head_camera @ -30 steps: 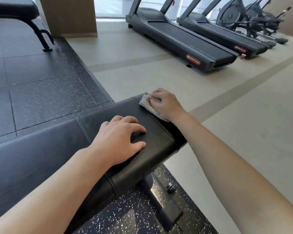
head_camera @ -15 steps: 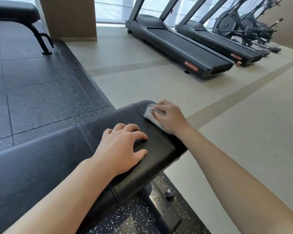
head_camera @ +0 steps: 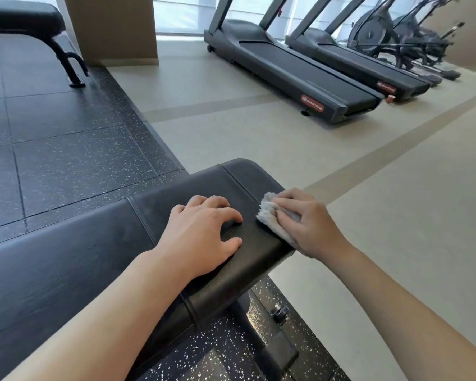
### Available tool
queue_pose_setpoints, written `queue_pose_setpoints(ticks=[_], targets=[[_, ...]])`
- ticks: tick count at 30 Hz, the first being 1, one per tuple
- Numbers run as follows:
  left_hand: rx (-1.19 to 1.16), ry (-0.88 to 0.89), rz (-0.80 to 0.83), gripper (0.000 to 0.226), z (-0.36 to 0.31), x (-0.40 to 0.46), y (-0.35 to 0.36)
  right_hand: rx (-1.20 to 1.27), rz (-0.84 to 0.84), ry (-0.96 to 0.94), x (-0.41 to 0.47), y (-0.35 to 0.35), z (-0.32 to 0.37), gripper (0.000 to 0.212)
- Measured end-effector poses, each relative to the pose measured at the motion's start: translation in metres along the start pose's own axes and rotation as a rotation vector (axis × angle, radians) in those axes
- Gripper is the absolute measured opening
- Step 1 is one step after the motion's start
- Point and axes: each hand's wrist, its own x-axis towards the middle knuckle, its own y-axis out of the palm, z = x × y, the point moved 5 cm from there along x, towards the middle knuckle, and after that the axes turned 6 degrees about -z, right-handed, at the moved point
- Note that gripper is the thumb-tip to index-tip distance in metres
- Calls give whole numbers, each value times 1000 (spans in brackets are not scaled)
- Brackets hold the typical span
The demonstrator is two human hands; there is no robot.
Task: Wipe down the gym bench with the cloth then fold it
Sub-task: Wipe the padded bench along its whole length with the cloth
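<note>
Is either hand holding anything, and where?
The right hand grips the bunched white cloth from above. The left hand only rests on the bench.

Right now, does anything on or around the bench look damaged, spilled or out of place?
Nothing stands out. The bench pad looks whole, with no tear or spill in view. The right hand presses the bunched cloth on the pad's end edge, and the left hand rests flat on the pad.
</note>
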Motion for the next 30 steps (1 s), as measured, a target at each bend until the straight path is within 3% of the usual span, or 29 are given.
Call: queue_pose_setpoints(ticks=[4,12,16,22,26,30], targets=[[4,-5,10,42,0,0,0,-5,-4,19,-20,-11,-12,19],[7,-9,34,41,-1,1,-1,-72,-59,133,109,43,-14,21],[-6,-11,39,41,0,0,-1,-73,-63,187,131,58,-7,23],[-8,-16,57,41,1,1,-1,-28,-48,141,45,20,-3,23],[-6,-17,78,40,0,2,0,6,-180,161,-37,-3,7,21],[-44,-19,110,34,5,6,-6,45,-262,109,-60,21,52,20]])
